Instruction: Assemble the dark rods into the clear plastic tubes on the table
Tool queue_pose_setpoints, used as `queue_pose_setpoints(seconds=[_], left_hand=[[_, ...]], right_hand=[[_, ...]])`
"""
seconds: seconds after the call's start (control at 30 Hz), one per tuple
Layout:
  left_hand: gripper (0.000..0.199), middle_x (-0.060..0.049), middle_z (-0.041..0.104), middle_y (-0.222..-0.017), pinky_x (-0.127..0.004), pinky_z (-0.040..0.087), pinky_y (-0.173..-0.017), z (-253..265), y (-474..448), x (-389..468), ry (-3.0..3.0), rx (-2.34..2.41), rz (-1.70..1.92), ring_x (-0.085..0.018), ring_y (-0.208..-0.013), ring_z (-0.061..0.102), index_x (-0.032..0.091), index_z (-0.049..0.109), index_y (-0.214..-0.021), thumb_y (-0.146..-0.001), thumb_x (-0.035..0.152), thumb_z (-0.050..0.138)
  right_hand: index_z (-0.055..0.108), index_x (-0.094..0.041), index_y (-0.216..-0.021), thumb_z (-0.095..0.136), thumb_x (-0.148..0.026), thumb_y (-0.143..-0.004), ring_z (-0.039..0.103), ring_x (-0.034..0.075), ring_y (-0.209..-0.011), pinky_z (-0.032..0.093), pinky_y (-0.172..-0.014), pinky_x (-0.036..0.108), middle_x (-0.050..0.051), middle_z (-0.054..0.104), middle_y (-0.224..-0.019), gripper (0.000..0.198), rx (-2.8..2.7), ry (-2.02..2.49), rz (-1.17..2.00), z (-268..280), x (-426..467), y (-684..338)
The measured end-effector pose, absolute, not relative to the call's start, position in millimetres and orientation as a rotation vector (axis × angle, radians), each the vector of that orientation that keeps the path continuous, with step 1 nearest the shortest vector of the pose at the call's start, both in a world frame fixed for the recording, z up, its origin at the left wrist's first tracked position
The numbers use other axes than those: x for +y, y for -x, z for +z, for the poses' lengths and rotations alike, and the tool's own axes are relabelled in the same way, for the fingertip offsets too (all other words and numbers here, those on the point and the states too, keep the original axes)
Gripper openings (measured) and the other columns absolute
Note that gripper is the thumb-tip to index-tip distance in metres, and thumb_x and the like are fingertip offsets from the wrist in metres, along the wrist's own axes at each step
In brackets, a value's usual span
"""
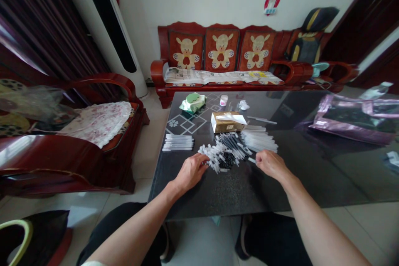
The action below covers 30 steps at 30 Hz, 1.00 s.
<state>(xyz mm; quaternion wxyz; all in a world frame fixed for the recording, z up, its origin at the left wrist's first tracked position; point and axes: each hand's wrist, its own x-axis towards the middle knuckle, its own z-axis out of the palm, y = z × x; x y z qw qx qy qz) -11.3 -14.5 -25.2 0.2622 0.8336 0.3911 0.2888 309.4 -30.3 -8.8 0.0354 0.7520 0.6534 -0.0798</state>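
On the dark glossy table lies a heap of short white pen caps (213, 158). At its left edge my left hand (193, 167) touches the caps, thumb and forefinger a little apart. Right of the heap, my right hand (269, 163) is closed on a white pen piece (252, 160) whose end sticks out leftward; the rest is hidden in the fingers. Small black pen parts (227, 160) lie in front of the heap, and thin dark refills (230, 141) behind it. Clear-white pen barrels (258, 138) are stacked beyond my right hand. Several white pens (178, 142) lie in a row at left.
A tissue box (228, 123) stands behind the pen parts. Farther back are a green wipes pack (193, 103), a small white jar (223, 100) and crumpled tissue (243, 105). A pink-edged clear bag (355, 118) lies at right. Wooden sofas (158, 75) stand behind and left.
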Motion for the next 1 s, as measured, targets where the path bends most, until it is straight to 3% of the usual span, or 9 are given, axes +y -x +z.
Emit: queue_pose_setpoints(seconds=[0.13, 0.43, 0.77, 1.0], left_hand=[[0.02, -0.005, 0.063, -0.091, -0.025, 0.043, -0.072, -28.0, 9.1, -15.1, -2.286, 1.04, 0.768, -0.016, -0.078, 0.06, 0.018, 0.064, -0.1, -0.083, 0.013, 0.055], [0.019, -0.005, 0.064, -0.092, -0.025, 0.044, -0.075, -28.6, 4.7, -18.7, -2.318, 1.032, 0.709, -0.017, -0.083, 0.061, 0.018, 0.064, -0.099, -0.084, 0.014, 0.054], [0.018, -0.005, 0.064, -0.093, -0.025, 0.044, -0.078, -28.2, 2.7, -19.6, -2.341, 1.024, 0.638, -0.017, -0.085, 0.061, 0.019, 0.064, -0.1, -0.086, 0.015, 0.053], [0.017, -0.004, 0.064, -0.092, -0.025, 0.045, -0.078, -29.8, 0.4, -20.5, -2.348, 1.017, 0.593, -0.017, -0.085, 0.061, 0.019, 0.064, -0.099, -0.086, 0.017, 0.053]], right_hand=[[0.071, -0.021, -0.07, 0.056, -0.014, -0.072, 0.064, 0.02, -0.082, 0.03, -0.056, 0.024, 0.007, 0.071, -0.084, 0.017, 1.956, -2.294, -0.262, -16.7, -34.1, -307.2], [0.072, -0.021, -0.078, 0.054, -0.022, -0.08, 0.064, 0.019, -0.079, 0.033, -0.059, 0.024, 0.006, 0.071, -0.078, 0.018, 2.115, -2.361, -0.201, -15.7, -20.7, -294.2], [0.071, -0.022, -0.079, 0.055, -0.023, -0.08, 0.064, 0.02, -0.079, 0.034, -0.06, 0.025, 0.006, 0.071, -0.081, 0.016, 2.121, -2.432, -0.122, -18.9, -12.8, -296.7], [0.07, -0.022, -0.072, 0.06, -0.03, -0.076, 0.064, 0.021, -0.078, 0.035, -0.06, 0.025, 0.006, 0.07, -0.077, 0.014, 2.002, -2.406, -0.305, -25.4, -13.2, -319.2]])
